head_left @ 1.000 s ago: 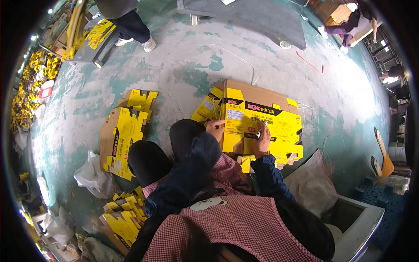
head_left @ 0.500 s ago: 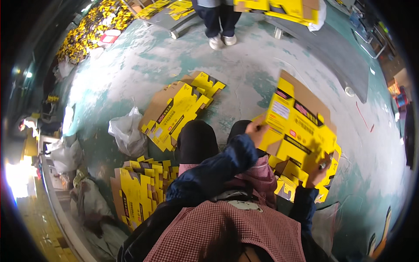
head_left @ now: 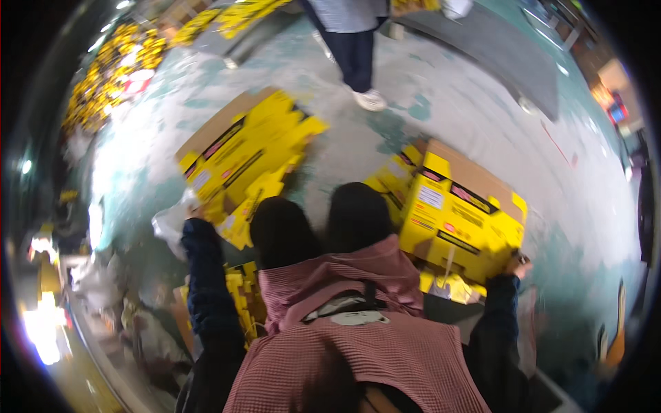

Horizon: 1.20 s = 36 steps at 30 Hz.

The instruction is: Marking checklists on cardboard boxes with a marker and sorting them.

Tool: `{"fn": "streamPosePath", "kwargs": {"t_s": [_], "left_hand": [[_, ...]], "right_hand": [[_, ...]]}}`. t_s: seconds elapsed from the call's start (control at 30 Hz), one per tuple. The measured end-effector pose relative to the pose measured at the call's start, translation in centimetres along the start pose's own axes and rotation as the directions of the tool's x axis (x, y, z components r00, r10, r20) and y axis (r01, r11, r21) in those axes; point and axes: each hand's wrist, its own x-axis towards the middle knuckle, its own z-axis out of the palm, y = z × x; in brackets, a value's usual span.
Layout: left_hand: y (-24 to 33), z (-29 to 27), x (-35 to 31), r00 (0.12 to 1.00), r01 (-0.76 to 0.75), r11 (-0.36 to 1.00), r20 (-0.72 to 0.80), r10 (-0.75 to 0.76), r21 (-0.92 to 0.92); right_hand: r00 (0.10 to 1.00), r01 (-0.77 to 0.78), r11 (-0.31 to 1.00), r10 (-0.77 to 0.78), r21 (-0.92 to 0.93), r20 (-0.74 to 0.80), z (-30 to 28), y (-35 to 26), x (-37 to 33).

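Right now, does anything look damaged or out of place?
The floor looks worn: green patches show among pale areas. Beyond the right hand, a thin red strip lies on it, perhaps stray.

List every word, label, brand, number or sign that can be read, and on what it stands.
Right yellow cardboard: print on black bands; I do not copy wording.
Its white label: too small and blurred to read.
Left yellow cardboard: similar black bands, smaller white patch, blurred.

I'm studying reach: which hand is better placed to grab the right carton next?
Likely the right hand: it is at the right carton, while the left hand is at the left carton.
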Motion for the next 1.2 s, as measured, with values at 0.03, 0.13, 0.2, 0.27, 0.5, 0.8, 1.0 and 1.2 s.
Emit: {"fn": "streamPosePath", "kwargs": {"t_s": [0.03,0.13,0.2,0.27,0.5,0.8,1.0,1.2], "left_hand": [[2.2,0.2,0.9,0.980,0.141,0.980,0.163,-0.118,-0.138],[-13.9,12.3,1.1,0.990,-0.113,0.885,0.122,0.064,0.452],[-16.5,28.3,-4.6,0.925,-0.143,0.849,0.374,-0.069,0.508],[-18.0,40.8,-11.8,0.758,-0.241,0.856,0.639,-0.127,0.456],[-37.0,47.6,-21.8,0.901,-0.235,0.584,0.400,-0.171,0.777],[-43.3,48.0,-17.9,0.632,0.168,0.521,0.314,-0.709,0.837],[-43.8,49.1,-17.7,0.504,0.309,0.557,0.365,-0.783,0.771],[-40.9,49.5,-18.2,0.397,0.494,0.523,0.355,-0.846,0.695]], "right_hand": [[0.997,-0.048,0.999,0.046,0.025,0.056,1.0,0.9,0.9],[0.970,0.208,0.913,-0.239,-0.352,-0.044,-7.7,1.3,10.8],[0.979,0.194,0.881,-0.204,-0.431,0.023,-10.2,4.1,10.8],[0.971,0.202,0.931,-0.151,-0.305,0.183,-9.5,3.9,9.4],[0.940,0.202,0.947,-0.116,-0.250,0.320,-4.7,0.7,3.7],[0.752,-0.298,0.929,0.089,0.218,0.653,-7.6,1.7,3.3],[0.612,-0.359,0.901,0.028,0.245,0.791,-13.9,-1.6,-0.9],[0.732,-0.378,0.873,0.078,0.307,0.677,-15.1,3.4,-2.0]]}}
